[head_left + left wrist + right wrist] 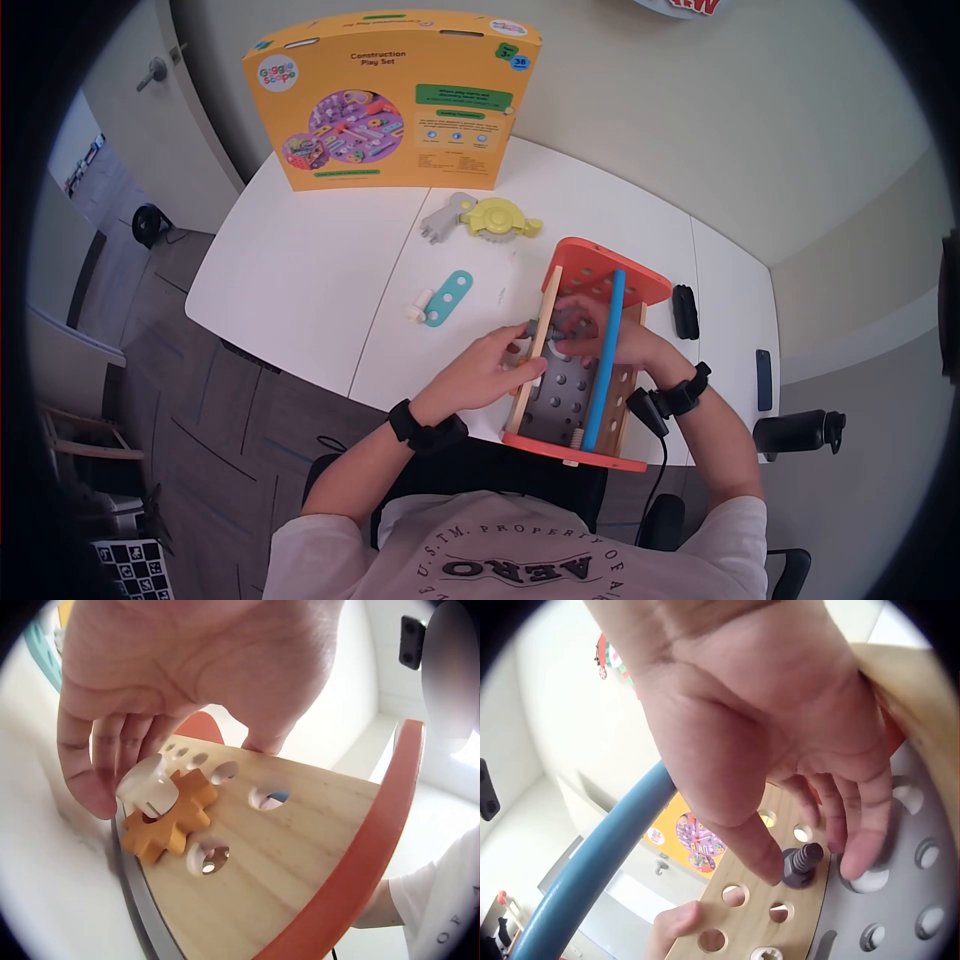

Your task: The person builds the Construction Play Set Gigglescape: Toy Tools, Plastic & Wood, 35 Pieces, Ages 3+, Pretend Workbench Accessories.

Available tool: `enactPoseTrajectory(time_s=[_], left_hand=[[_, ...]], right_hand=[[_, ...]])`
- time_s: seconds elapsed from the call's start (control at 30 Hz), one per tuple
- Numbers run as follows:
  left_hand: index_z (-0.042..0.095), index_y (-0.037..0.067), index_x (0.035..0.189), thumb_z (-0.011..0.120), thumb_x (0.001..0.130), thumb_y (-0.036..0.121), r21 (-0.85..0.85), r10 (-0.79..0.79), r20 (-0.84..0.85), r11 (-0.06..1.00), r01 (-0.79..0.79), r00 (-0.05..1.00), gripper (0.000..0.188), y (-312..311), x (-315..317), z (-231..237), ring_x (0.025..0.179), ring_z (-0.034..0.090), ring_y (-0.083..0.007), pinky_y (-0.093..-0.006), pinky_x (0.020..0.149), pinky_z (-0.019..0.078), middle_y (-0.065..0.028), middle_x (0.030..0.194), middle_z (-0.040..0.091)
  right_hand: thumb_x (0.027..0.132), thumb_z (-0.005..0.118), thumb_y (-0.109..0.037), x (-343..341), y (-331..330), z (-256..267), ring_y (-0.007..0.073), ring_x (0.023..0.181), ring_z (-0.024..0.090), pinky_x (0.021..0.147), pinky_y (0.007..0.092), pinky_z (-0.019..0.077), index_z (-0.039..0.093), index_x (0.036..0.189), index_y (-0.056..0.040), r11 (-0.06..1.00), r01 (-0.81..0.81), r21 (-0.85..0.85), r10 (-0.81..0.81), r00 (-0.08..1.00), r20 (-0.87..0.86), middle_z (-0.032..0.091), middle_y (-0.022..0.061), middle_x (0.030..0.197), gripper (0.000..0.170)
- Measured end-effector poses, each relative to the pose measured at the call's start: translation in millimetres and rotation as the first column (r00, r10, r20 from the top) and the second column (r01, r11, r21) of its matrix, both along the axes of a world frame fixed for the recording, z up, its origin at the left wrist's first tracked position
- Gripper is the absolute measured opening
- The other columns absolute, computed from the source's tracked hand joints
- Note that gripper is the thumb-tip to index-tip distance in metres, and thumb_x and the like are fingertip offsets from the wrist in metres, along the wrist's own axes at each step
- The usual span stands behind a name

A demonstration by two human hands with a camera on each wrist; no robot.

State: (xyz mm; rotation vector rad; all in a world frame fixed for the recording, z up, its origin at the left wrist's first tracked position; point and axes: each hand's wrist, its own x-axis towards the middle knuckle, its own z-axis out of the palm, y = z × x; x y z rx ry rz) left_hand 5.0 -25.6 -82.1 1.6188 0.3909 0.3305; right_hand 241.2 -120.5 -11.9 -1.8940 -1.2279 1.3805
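A toy toolbox stands on the table, with red end panels (610,262), perforated wooden sides (300,825), a grey perforated base (922,892) and a blue bar handle (605,360). My left hand (488,370) grips the outer wooden side, thumb on its top edge and fingers down the outer face. Close to those fingers, a white peg (154,787) sits in an orange gear (172,817) against the wood. Inside the box my right hand (765,727) reaches under the handle. Its thumb presses a dark grey nut (796,871) on a grey threaded bolt (808,857) beside the same panel; its fingertips are near the base.
Left of the toolbox lie a teal strip with holes (450,297) and a white bolt (420,305). Behind are a yellow and grey toy saw (495,217) and a tall orange box (400,100). To the right are a black case (685,312), phone (764,380) and bottle (795,433).
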Motion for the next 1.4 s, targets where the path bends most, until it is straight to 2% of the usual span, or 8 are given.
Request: enactPoseTrajectory(time_s=[0.2, 0.3, 0.4, 0.8, 1.0, 1.13, 1.27, 1.4], left_hand=[[0.050, -0.008, 0.147, 0.071, 0.099, 0.042, -0.055, -0.003, -0.015, 0.998, 0.002, 1.000, 0.072, -0.8, -2.2, 10.5, 0.117, 0.065, -0.0328, -0.0382, 0.082, 0.0635, -0.0269, 0.138, 0.060], [0.050, -0.009, 0.147, 0.071, 0.099, 0.041, -0.084, -0.013, -0.012, 0.996, 0.011, 1.000, 0.072, -0.6, -2.5, 11.6, 0.116, 0.065, -0.0319, -0.0379, 0.080, 0.0641, -0.0262, 0.136, 0.061], [0.050, -0.008, 0.147, 0.071, 0.099, 0.041, -0.044, -0.010, 0.004, 0.999, 0.010, 1.000, 0.072, 0.0, -1.3, 6.0, 0.114, 0.066, -0.0309, -0.0380, 0.080, 0.0644, -0.0252, 0.135, 0.062], [0.043, -0.011, 0.151, 0.075, 0.094, 0.057, -0.041, 0.009, -0.094, 0.999, -0.013, 0.996, 0.095, 4.6, -1.2, -9.4, 0.102, 0.070, -0.0284, -0.0356, 0.086, 0.0574, -0.0283, 0.122, 0.066], [0.041, -0.010, 0.153, 0.073, 0.099, 0.051, -0.134, -0.079, -0.150, 0.989, 0.059, 0.985, 0.087, 4.8, -1.0, 2.7, 0.105, 0.067, -0.0228, -0.0330, 0.086, 0.0575, -0.0232, 0.123, 0.067], [0.041, -0.007, 0.154, 0.071, 0.100, 0.051, -0.206, -0.153, -0.132, 0.971, 0.124, 0.979, 0.085, 6.8, 0.5, -4.8, 0.106, 0.067, -0.0209, -0.0333, 0.089, 0.0568, -0.0197, 0.124, 0.067], [0.042, -0.003, 0.154, 0.074, 0.100, 0.043, -0.398, -0.213, -0.037, 0.899, 0.181, 0.976, 0.079, 4.8, -5.0, 3.3, 0.111, 0.066, -0.0185, -0.0336, 0.094, 0.0557, -0.0131, 0.126, 0.066], [0.045, -0.003, 0.150, 0.085, 0.091, 0.033, -0.297, -0.108, 0.091, 0.946, 0.131, 0.990, 0.080, 3.2, -11.2, 28.4, 0.116, 0.064, -0.0193, -0.0346, 0.097, 0.0544, -0.0120, 0.128, 0.065]], right_hand=[[0.094, 0.082, -0.024, 10.3, 6.1, -10.8, 0.0153, 0.092, 0.069, 0.073, 0.0291, 0.0592, 0.053, 0.146, -0.0050, 0.974, -0.162, -0.159, 0.160, 0.987, -0.029, 0.063, 0.0081, 0.115, 0.063], [0.095, 0.081, -0.026, 1.5, 3.4, 4.6, 0.0155, 0.093, 0.070, 0.075, 0.0292, 0.0592, 0.046, 0.152, 0.0015, 0.999, -0.052, -0.015, 0.051, 0.998, -0.038, 0.064, 0.0090, 0.116, 0.072], [0.099, 0.076, -0.023, 1.0, 6.5, 8.7, 0.0153, 0.100, 0.071, 0.074, 0.0273, 0.0594, 0.045, 0.156, -0.0002, 0.946, -0.230, -0.229, 0.226, 0.973, -0.044, 0.067, 0.0089, 0.116, 0.069], [0.106, 0.046, -0.005, -4.6, -30.1, 42.2, 0.0407, 0.111, 0.073, 0.091, 0.0441, 0.0660, 0.045, 0.149, 0.0026, 0.958, 0.257, -0.127, -0.286, 0.888, -0.361, 0.064, 0.0236, 0.131, 0.043], [0.105, 0.047, -0.010, -9.1, -56.9, 47.4, 0.0384, 0.100, 0.077, 0.082, 0.0419, 0.0668, 0.046, 0.142, -0.0010, 0.939, 0.333, -0.079, -0.290, 0.651, -0.702, 0.071, 0.0191, 0.115, 0.038], [0.108, 0.060, -0.017, -26.3, -61.2, 42.6, 0.0325, 0.096, 0.078, 0.074, 0.0384, 0.0664, 0.043, 0.140, -0.0037, 0.946, 0.322, 0.039, -0.270, 0.850, -0.453, 0.071, 0.0142, 0.107, 0.039], [0.108, 0.061, -0.015, -44.7, -66.9, 70.8, 0.0295, 0.094, 0.077, 0.073, 0.0372, 0.0661, 0.043, 0.139, -0.0047, 0.975, 0.179, 0.134, -0.109, 0.904, -0.414, 0.070, 0.0118, 0.104, 0.037], [0.109, 0.058, -0.011, -54.0, -78.1, 100.8, 0.0284, 0.096, 0.077, 0.075, 0.0360, 0.0658, 0.043, 0.139, -0.0053, 0.961, 0.074, 0.266, 0.005, 0.959, -0.284, 0.070, 0.0111, 0.105, 0.034]])
